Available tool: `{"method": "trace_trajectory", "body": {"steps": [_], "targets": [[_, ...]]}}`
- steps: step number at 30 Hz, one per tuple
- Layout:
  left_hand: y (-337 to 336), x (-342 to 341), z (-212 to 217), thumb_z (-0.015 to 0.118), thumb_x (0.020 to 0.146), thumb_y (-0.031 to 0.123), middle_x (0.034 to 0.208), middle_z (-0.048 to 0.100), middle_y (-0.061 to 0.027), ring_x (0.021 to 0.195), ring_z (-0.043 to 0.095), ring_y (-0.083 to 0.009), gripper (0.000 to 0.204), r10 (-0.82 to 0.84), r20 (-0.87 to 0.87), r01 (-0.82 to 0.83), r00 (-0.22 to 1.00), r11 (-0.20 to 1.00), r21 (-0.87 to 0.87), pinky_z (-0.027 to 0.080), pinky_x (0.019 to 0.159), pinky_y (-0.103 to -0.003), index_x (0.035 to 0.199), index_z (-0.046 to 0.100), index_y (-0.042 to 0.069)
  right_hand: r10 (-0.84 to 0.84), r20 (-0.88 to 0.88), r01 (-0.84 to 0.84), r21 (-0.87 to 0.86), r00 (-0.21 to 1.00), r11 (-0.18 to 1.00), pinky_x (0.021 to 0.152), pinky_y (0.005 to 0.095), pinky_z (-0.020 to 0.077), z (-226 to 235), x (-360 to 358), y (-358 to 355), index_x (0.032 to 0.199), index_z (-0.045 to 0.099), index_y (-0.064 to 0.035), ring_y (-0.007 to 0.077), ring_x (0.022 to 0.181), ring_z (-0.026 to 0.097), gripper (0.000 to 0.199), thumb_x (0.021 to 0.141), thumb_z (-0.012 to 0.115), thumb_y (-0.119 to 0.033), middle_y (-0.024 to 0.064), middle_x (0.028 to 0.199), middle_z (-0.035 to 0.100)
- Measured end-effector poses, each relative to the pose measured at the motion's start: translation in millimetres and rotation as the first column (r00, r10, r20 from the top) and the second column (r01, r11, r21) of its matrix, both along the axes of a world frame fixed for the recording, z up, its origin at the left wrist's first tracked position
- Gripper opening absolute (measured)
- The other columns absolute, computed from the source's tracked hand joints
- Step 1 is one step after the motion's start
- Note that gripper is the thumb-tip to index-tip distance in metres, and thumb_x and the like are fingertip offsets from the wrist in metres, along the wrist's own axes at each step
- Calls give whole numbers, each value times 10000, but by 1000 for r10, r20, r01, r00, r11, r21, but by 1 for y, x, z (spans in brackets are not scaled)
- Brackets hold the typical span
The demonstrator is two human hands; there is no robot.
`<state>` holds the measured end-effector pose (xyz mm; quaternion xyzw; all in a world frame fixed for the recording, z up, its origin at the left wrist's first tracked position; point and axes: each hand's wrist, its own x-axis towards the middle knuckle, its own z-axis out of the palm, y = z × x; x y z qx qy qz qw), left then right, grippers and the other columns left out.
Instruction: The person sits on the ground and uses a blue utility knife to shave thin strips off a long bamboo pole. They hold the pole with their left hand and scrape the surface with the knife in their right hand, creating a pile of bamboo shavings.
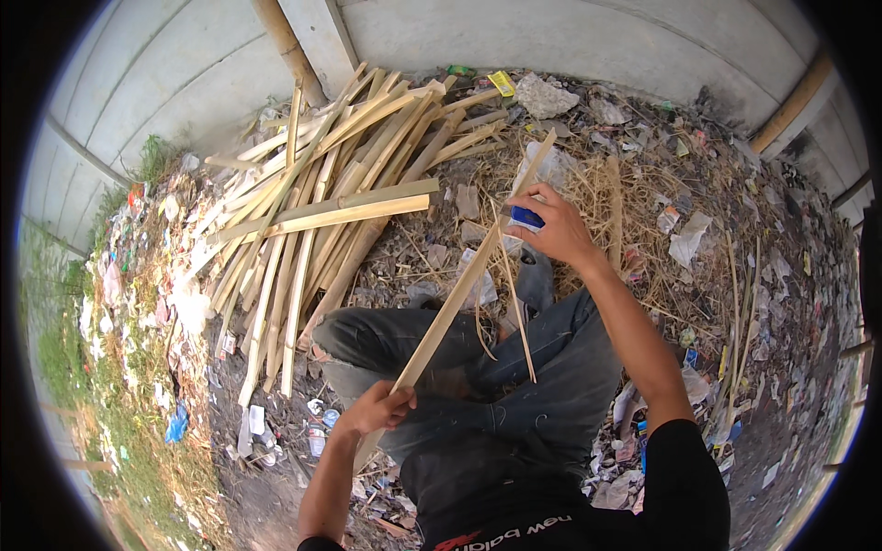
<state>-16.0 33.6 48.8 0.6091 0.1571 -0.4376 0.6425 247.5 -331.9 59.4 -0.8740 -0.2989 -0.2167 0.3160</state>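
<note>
A long pale bamboo strip [450, 308] lies slantwise across my lap, its far end up and to the right. My left hand [378, 409] is closed around its nearer part, beside my left knee. Farther along the strip, my right hand [556, 225] grips a small blue object [527, 218] between thumb and fingers, against the strip's edge. Whether a blade sits on that object cannot be seen. A thin bamboo sliver [517, 308] hangs down from the strip by my right hand. Another curled sliver [481, 331] shows beside it.
A big heap of split bamboo strips [354, 184] lies ahead to the left. Thin shavings [657, 285] cover the ground to the right. Litter is strewn all around my crossed legs [551, 367]. A pale panel wall [551, 41] with bamboo posts [292, 50] stands beyond.
</note>
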Motion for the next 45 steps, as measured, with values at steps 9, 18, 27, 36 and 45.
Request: {"method": "trace_trajectory", "body": {"steps": [9, 18, 27, 36, 45], "targets": [[12, -4, 3, 527, 1135, 306, 645, 328, 81, 541, 321, -69, 324, -92, -19, 93, 996, 994, 52, 271, 505, -284, 964, 599, 40, 178, -163, -193, -82, 970, 978, 743, 410, 584, -24, 33, -11, 1052, 769, -88, 313, 829, 729, 189, 865, 752, -65, 78, 977, 739], [19, -15, -10, 542, 1127, 334, 657, 330, 81, 558, 333, -75, 352, -112, 19, 110, 994, 992, 65, 285, 516, -283, 945, 613, 41, 249, -642, 422, 700, 725, 576, 565, 329, 471, -45, 60, -42, 981, 735, 13, 100, 620, 572, 303, 1054, 705, -280, 20, 792, 651], [14, -18, -8, 557, 1122, 413, 659, 354, 75, 554, 326, -67, 415, 25, 35, -28, 999, 993, 112, 270, 505, -287, 948, 619, 41, 122, -843, 851, 517, 524, -88, 495, 292, 352, -39, 90, -128, 1310, 651, -73, 78, 535, 430, 417, 1100, 574, -424, 26, 789, 621], [-26, 11, -18, 574, 1088, 414, 725, 598, -77, 690, 581, -188, 472, -70, 380, -106, 922, 900, 423, 477, 666, -378, 962, 654, -34, 84, -696, 110, 229, 713, 967, 629, 427, 457, -34, -59, 29, 906, 647, -13, 290, 640, 608, 549, 1099, 513, -508, 126, 681, 597], [-59, 38, -4, 549, 1065, 217, 804, 684, -249, 814, 704, -431, 312, -147, 633, -202, 760, 872, 445, 525, 741, -479, 960, 662, -54, 171, -651, -306, -99, 739, 947, 637, 591, 528, -19, -152, 100, 906, 698, 18, 497, 677, 680, 616, 1074, 533, -552, 275, 671, 662]]}}
